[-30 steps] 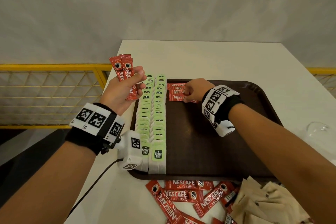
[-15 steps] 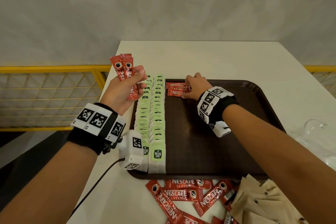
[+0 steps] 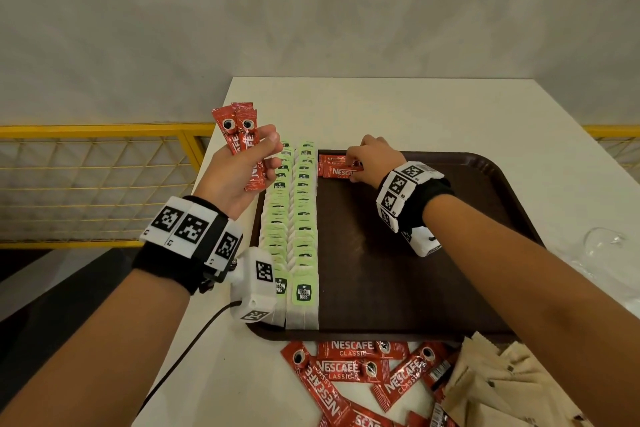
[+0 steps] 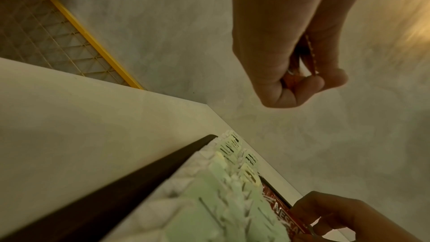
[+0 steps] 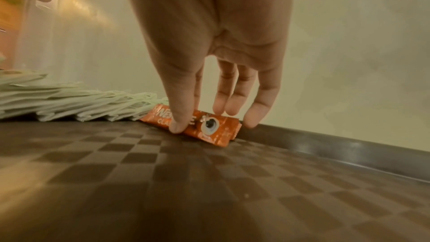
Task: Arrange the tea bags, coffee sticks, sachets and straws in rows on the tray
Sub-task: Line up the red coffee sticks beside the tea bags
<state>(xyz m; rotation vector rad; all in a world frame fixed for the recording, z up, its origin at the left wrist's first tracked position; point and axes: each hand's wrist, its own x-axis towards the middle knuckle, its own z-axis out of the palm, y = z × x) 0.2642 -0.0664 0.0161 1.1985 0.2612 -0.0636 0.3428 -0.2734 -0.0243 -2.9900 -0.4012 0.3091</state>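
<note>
The near end of the left tea bag row is hidden behind the left wrist camera, and the loose sticks and tan sachets on the desk are cut off by the lower frame edge. No straws can be made out. The clear object at the right edge is hard to identify. The left hand is raised over the left rim of the tray, fingers curled around a bundle of red sticks that stand upright; the count in the bundle cannot be told. The right hand reaches to the far left part of the tray, palm down, fingers fairly straight. In the right wrist view its fingertips press on the placed sticks without closing around them, thumb on the near edge and the other fingers on the far edge. These sticks lie crosswise at the tray's far wall, their left ends just beside the right tea bag row. Both tea bag rows run near to far along the tray's left side. A yellow mesh rail stands left of the desk.
</note>
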